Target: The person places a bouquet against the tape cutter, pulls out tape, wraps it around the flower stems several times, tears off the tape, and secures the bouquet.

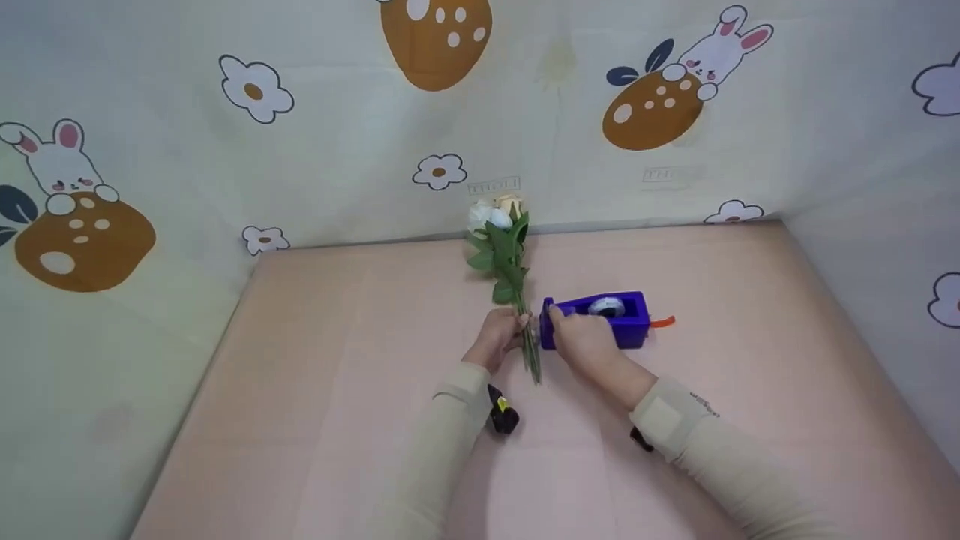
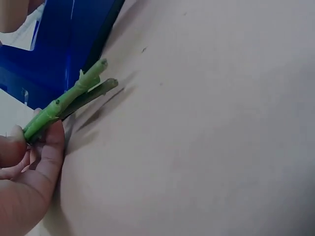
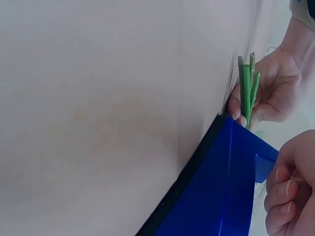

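Note:
My left hand (image 1: 499,337) pinches the green stems (image 3: 247,91) of several artificial roses. Their white and cream heads (image 1: 495,214) point away, towards the back wall, and the cut ends stick out below the fingers. Just right of the stems stands a blue tape dispenser (image 1: 634,334), with a tape roll (image 1: 606,307) in it. At its front end, my right hand (image 1: 589,341) has curled fingers (image 3: 283,209) that seem to pinch the clear tape; the tape itself barely shows. In the left wrist view, the stem ends (image 2: 78,96) lie close before the dispenser's blue body (image 2: 54,54).
An orange strip (image 1: 663,322) sticks out behind the dispenser. Beside the left sleeve is a black and yellow object (image 1: 502,412). A patterned cloth wall (image 1: 337,150) rises behind the pinkish tabletop (image 1: 360,360) and along its sides.

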Tool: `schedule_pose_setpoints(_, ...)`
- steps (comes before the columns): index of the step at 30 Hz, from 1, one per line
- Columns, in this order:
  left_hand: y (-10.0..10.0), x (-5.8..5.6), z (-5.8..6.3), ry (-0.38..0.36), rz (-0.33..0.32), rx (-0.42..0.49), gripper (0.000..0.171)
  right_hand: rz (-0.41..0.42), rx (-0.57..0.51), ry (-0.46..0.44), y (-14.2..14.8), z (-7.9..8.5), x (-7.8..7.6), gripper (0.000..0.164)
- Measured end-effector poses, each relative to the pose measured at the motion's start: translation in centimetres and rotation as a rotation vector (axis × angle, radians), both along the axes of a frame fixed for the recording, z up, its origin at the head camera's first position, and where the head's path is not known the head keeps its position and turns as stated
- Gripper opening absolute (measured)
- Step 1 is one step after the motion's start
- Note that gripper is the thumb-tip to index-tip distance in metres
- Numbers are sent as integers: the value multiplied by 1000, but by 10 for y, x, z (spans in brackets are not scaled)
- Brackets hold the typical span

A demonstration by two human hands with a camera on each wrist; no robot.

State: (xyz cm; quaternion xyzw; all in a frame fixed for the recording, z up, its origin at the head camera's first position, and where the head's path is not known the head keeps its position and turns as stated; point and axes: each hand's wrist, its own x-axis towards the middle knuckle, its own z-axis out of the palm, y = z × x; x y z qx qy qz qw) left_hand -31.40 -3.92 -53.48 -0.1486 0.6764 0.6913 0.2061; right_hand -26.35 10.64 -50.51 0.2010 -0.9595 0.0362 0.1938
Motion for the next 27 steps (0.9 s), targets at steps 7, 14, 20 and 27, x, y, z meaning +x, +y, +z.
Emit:
schedule_pose_setpoints(7,-12,-2,7,-25,-12,40,15,-37,-88,-81,-7,2,-7,24)
schedule_pose_setpoints(14,-26,-4,40,34,-83,61,25,-115,-187,-271,-16,20,-12,16)
schedule_pose_setpoints(20,-42,-5,60,200,-116,93,29,-91,-563,-382,-18,28,-18,24)
schedule_pose_setpoints(27,-50,-2,78,283,-224,134,26,44,-1312,-1001,-22,48,-27,37)
